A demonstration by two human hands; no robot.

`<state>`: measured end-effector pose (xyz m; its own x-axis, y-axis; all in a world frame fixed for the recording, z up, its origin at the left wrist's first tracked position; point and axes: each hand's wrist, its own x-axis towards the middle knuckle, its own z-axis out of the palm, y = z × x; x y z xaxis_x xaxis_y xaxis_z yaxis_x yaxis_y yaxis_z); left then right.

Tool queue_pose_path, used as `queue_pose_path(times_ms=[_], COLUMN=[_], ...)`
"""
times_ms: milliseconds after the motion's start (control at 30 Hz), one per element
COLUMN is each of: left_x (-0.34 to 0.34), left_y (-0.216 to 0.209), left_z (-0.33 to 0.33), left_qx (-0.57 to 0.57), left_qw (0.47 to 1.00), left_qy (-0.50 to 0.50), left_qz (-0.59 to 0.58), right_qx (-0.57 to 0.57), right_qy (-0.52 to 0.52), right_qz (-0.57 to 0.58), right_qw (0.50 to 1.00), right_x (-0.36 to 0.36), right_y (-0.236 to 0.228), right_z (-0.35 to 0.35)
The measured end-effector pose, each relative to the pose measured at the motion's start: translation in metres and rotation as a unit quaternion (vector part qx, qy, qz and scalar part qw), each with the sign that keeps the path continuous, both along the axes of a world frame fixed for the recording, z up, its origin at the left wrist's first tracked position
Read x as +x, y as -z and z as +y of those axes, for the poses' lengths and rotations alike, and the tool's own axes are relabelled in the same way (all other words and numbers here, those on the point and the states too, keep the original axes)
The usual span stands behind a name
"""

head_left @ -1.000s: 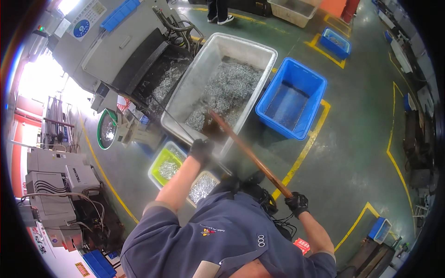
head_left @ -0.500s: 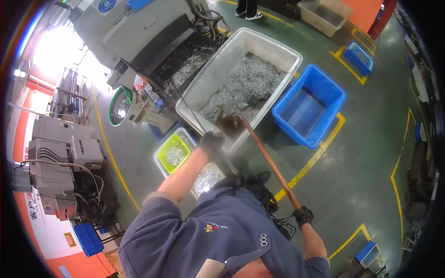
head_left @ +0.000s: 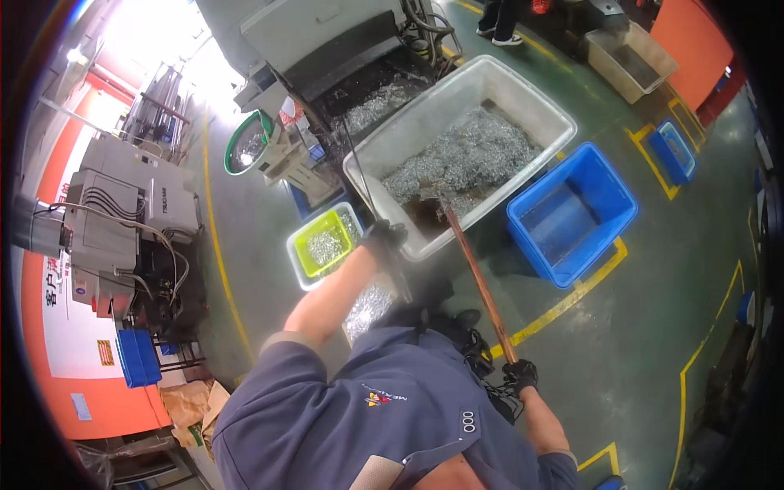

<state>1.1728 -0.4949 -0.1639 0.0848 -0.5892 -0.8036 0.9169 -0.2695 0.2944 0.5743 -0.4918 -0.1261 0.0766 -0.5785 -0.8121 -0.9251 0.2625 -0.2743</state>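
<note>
My right hand (head_left: pixel 520 376), in a black glove, is closed round the end of a long wooden handle (head_left: pixel 482 294). The handle reaches forward into a large white tub (head_left: pixel 531 104). Its metal head (head_left: pixel 431 198) lies at the near end of the tub, by a heap of silvery metal shavings (head_left: pixel 474 151) and a brownish bare patch. My left hand (head_left: pixel 384 237), gloved too, grips a thin metal rod (head_left: pixel 359 167) at the tub's near left corner. The rod slants up past the tub's left rim toward a dark machine trough (head_left: pixel 347 61); its far tip is hard to make out.
Right of the tub stands a blue bin (head_left: pixel 604 200). A lime-green basket (head_left: pixel 347 233) with shavings sits in a white tray by my left arm. Behind it is a round green-rimmed sieve (head_left: pixel 231 155). Machines stand left; another person's legs (head_left: pixel 498 20) show far ahead.
The whole view has swung, shifting the tub and bins rightward. The wooden handle and its head have come slightly back toward me within the tub. Both hands keep their grips.
</note>
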Motion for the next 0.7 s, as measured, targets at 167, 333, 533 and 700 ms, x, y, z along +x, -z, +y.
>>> queue_pose_path(times_ms=[167, 333, 533, 700], left_x=[0.048, 0.021, 0.029, -0.047], left_y=[0.054, 0.057, 0.087, 0.035], left_z=[0.044, 0.021, 0.038, -0.022], left_qx=[-0.157, -0.114, -0.058, 0.048], left_qw=[0.955, 0.985, 0.947, 0.994], left_qy=[0.118, 0.008, -0.002, -0.102], left_qz=[-0.223, -0.129, -0.314, 0.019], right_qx=[-0.105, -0.069, -0.06, -0.183], right_qy=[-0.206, -0.014, -0.045, -0.112], right_qz=[-0.039, -0.046, 0.037, 0.055], right_qw=[0.972, 0.996, 0.997, 0.975], right_x=[-0.005, -0.019, 0.035, 0.003], right_y=[-0.024, -0.03, -0.131, -0.124], right_z=[-0.026, -0.02, -0.028, 0.017])
